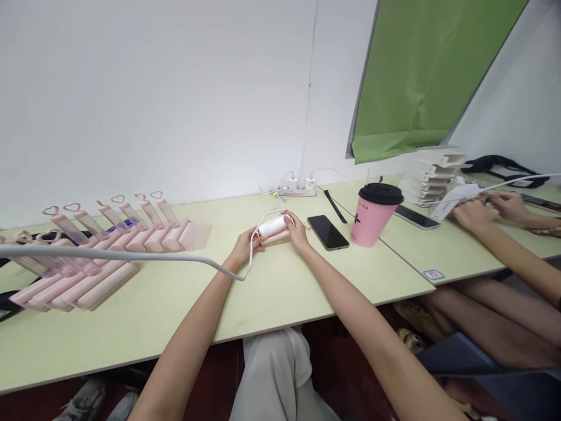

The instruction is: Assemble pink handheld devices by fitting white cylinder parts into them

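A white-and-pink cylindrical device (274, 226) lies sideways between my two hands, just above or on the table; its exact kind is not plain. My left hand (245, 245) wraps its fingers round the left end. My right hand (298, 231) grips the right end, with the thumb on top of the white part. A white cable (249, 266) loops past my left hand; whether it plugs into the device cannot be made out. To the left stand several pink devices (149, 237) with clear tubes and heart-shaped loops on top.
A black phone (328, 233) and a pink cup (370, 219) with a black lid stand right of my hands. Behind is a power strip (298, 191) with chargers. Further right, a co-worker's hands (475, 211) work beside stacked white boxes (432, 175) and another phone (416, 217).
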The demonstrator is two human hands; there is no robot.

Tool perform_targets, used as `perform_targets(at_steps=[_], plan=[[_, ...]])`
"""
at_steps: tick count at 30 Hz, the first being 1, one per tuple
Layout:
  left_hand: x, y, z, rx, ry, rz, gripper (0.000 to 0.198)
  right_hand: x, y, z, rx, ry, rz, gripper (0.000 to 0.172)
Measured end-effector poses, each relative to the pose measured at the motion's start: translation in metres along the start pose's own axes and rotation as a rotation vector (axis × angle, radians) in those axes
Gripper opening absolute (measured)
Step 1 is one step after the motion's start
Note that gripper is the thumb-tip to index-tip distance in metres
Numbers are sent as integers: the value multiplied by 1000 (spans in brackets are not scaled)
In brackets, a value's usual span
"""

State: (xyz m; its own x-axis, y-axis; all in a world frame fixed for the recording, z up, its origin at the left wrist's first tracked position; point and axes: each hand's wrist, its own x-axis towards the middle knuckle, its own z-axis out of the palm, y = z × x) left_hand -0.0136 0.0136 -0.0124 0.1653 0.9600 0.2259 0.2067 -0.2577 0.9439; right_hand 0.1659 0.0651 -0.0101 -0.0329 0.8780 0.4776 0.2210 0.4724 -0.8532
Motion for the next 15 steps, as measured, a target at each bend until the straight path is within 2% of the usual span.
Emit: perform_targets(at_steps=[3, 5, 8, 10, 12, 15], plan=[[2, -4, -1, 116, -9, 19, 52, 0, -2, -3, -11, -11, -30, 39], [1, 1, -1, 283, 63, 62, 56, -2, -6, -4, -21, -47, -71, 37], [-2, 16, 4, 580, 225, 225, 78, -6, -17, -3, -12, -137, -166, 34], [-5, 27, 10, 714, 212, 321, 93, -9, -24, 1, 22, -212, -220, 33], [-8, 34, 17, 787, 153, 303, 95, -14, -30, 5, 48, -278, -244, 32], [-11, 39, 21, 867, 138, 123, 89, -18, -33, 11, 67, -298, -222, 30]])
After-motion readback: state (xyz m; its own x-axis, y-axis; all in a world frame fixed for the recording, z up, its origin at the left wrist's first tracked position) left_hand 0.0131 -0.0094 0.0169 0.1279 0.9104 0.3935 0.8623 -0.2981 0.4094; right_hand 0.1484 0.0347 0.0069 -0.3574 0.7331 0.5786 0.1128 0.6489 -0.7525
